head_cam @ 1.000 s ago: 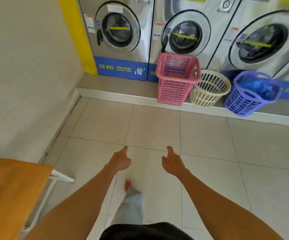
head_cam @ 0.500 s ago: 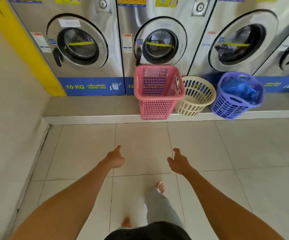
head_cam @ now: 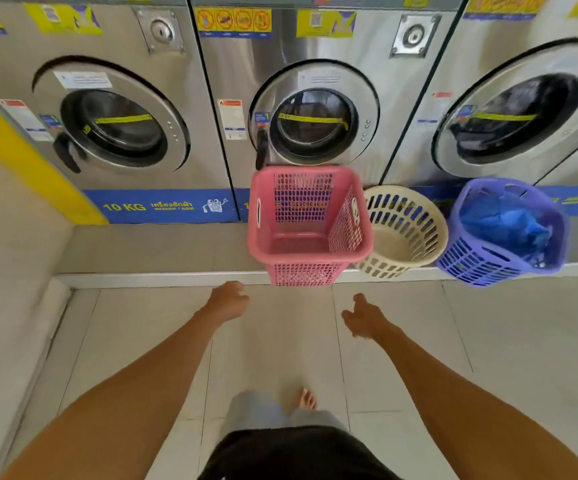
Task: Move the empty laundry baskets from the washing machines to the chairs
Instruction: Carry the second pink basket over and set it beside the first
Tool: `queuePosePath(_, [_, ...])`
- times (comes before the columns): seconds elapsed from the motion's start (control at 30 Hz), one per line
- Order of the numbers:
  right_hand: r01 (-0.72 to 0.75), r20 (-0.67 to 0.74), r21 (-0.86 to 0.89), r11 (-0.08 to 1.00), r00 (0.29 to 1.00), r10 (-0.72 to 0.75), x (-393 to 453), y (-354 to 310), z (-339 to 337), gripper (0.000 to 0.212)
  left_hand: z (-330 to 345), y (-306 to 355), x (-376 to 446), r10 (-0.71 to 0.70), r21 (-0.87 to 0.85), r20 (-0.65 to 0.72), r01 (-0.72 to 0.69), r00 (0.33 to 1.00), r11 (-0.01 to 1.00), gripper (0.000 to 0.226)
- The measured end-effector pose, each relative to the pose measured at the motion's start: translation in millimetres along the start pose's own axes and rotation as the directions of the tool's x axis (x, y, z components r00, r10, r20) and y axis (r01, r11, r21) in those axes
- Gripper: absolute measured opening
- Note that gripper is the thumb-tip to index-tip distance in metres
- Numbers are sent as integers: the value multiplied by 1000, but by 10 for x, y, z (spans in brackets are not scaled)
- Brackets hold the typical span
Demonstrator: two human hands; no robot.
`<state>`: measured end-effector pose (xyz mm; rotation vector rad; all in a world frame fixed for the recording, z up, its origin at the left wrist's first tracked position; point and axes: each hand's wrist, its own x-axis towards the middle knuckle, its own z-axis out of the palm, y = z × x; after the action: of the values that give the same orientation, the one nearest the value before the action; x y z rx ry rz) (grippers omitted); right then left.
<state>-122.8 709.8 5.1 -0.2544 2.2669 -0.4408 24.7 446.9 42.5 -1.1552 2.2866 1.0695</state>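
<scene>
Left hand (head_cam: 229,299): empty, grip loosely open, fingers part-curled, reaching toward the ledge (head_cam: 149,251), short of the pink basket

Right hand (head_cam: 363,318): empty, grip open with fingers spread, also short of the baskets

Pink basket (head_cam: 310,226): square, tall, fine lattice walls, solid rolled rim; stands on the raised ledge before the middle washing machine (head_cam: 312,98), nothing visible inside. Judged light, stiff plastic with some flex in the walls. Slot handles in the rim at left and right; best hold is two hands at opposite slots, or one hand under the rim

Cream basket (head_cam: 403,233): round, slotted walls, just beside the pink one and tilted toward the viewer; nothing visible inside. Judged light and rigid; take by the rim, since no handle shows

Purple basket (head_cam: 504,233): round, slotted, at the ledge's edge before the right-hand machine, apart from the cream one; holds blue cloth or plastic (head_cam: 502,223), so probably not one to move

Chairs: not in view
</scene>
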Motion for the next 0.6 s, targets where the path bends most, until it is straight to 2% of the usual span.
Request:
queuePosePath(0.23, [-22,-16,10,1000,1000,22,850,-340,-697,65,-298,378,776,-101,1,25,101,995,995,48])
queuePosePath(0.4, [-4,-39,-15,1000,999,3,1251,-579,-1090,51,-536,669,1498,-102,8,62,102,993,995,43])
queuePosePath(0.6, [-142,-86,47,989,986,146,1767,-582,-1634,49,-960,997,2158,-135,122,88,124,987,985,40])
